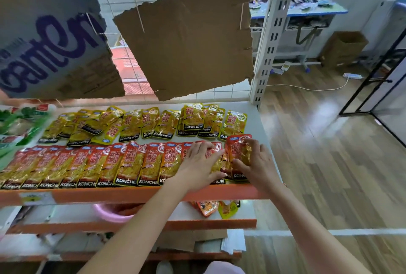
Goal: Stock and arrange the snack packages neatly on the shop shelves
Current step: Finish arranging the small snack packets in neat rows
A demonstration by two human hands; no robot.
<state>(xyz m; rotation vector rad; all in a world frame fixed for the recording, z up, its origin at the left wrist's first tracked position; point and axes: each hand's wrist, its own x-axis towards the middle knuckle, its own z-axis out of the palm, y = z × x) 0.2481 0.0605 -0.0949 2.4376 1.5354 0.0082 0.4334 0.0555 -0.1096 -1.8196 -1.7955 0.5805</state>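
Note:
A white shelf [254, 120] with an orange front edge carries two rows of KONCHEW snack packets. The front row of red packets [123, 164] overlaps from left to right. Behind it lies a looser row of yellow packets [153, 123]. My left hand [197, 168] lies flat with straight fingers on the red packets near the row's right end. My right hand [254, 164] grips the last red packet [238, 150] at the shelf's right end, fingers curled over its face.
Green packets [17, 124] lie at the shelf's left. Torn cardboard sheets [186, 38] hang on the wire back. A lower shelf holds a pink bowl [109, 212] and loose packets [211, 206]. Wooden floor [329, 164] and a cardboard box [345, 47] lie right.

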